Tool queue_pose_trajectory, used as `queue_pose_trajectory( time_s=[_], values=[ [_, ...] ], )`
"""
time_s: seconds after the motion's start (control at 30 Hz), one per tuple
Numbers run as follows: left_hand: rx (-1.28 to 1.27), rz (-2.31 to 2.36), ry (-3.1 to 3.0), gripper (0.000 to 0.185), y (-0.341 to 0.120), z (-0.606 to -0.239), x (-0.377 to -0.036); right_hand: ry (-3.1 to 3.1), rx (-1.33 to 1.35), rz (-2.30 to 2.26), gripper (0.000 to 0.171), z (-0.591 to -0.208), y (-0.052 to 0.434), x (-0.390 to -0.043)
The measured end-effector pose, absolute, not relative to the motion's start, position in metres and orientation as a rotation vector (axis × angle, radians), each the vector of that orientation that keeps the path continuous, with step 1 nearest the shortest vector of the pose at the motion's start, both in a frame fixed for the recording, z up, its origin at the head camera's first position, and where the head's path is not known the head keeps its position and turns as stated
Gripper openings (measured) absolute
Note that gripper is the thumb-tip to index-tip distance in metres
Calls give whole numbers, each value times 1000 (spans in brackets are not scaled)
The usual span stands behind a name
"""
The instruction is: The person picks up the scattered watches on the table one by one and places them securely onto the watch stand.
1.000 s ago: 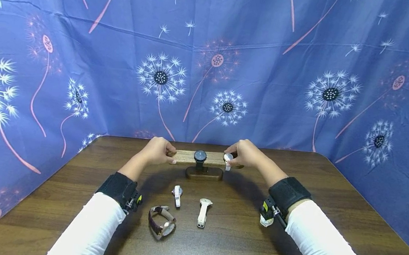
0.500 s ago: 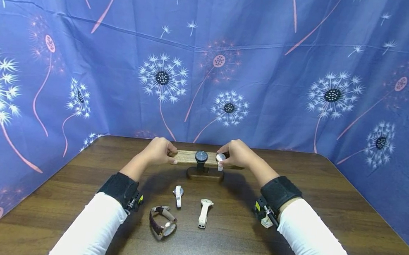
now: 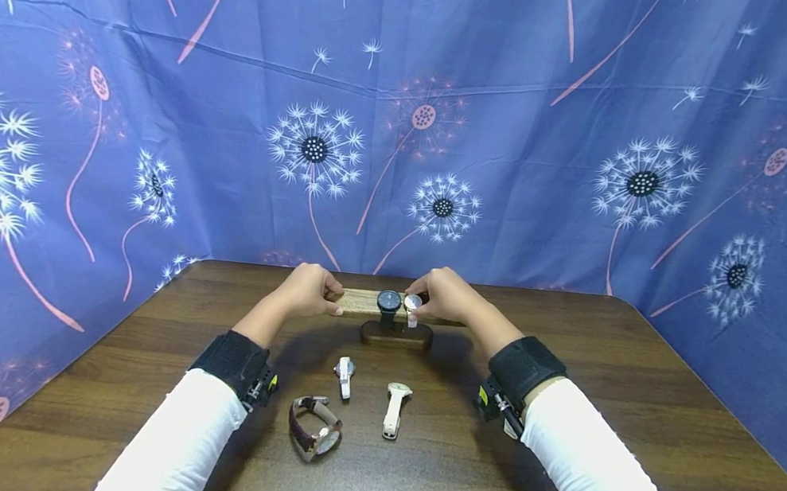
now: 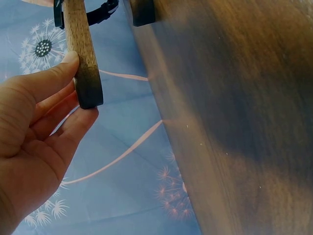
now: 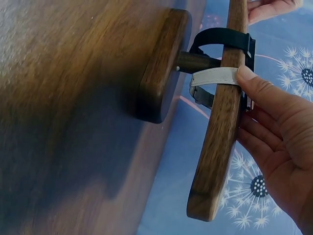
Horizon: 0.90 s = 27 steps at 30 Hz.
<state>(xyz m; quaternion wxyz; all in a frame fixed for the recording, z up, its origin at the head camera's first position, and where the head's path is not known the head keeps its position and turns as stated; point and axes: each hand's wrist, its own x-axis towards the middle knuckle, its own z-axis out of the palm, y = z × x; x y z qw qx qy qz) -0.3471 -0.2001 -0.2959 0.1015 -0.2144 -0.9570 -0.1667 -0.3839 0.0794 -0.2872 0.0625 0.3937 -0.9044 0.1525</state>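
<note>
The left hand (image 3: pixel 304 290) curls round the left end of the wooden bar (image 3: pixel 363 302) of a watch stand, thumb on the near face and fingers behind it; the left wrist view shows the fingertips (image 4: pixel 68 61) and thumb pinching the rounded bar end (image 4: pixel 86 73) between them. The right hand (image 3: pixel 447 296) is on the right half of the same bar, its fingers loosely bent around a white-strapped watch (image 3: pixel 413 306) that is looped over the bar. In the right wrist view the thumb (image 5: pixel 257 85) presses against the white strap (image 5: pixel 215 76) where it wraps the wood, while the other fingers lie behind the bar, so the hand grips the watch and bar together. This watch sits just beside a black watch (image 3: pixel 389 302) which hangs at the bar's middle, over the stand's short post; the two dials are nearly touching. The stand's oval base (image 3: pixel 396 335) rests on the dark wooden table (image 3: pixel 636 399), towards its far edge. Nearer the person, three more watches lie flat on the table: a small white one (image 3: pixel 345 372), a cream-strapped one (image 3: pixel 394 408) to its right, and a brown leather-strapped one (image 3: pixel 313 427) closest in. A blue cloth printed with dandelions (image 3: pixel 407 119) hangs behind and at both sides.
</note>
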Motion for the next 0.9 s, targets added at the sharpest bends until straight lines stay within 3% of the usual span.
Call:
queue_pose_trajectory(
  time_s=[0.3, 0.5, 0.73, 0.9],
  values=[
    [-656, -479, -2812, 33, -200, -296, -347, -2754, 1167, 446, 36, -286, 75, -383],
    [-729, -416, -2767, 20, -200, -298, -346, -2733, 1188, 476, 34, -290, 75, -382],
    [-779, -415, -2768, 32, -200, -301, -346, -2749, 1226, 391, 45, -288, 77, -378],
    [-739, -425, -2754, 18, -201, -297, -341, -2722, 1261, 346, 52, -277, 81, -371]
  ],
)
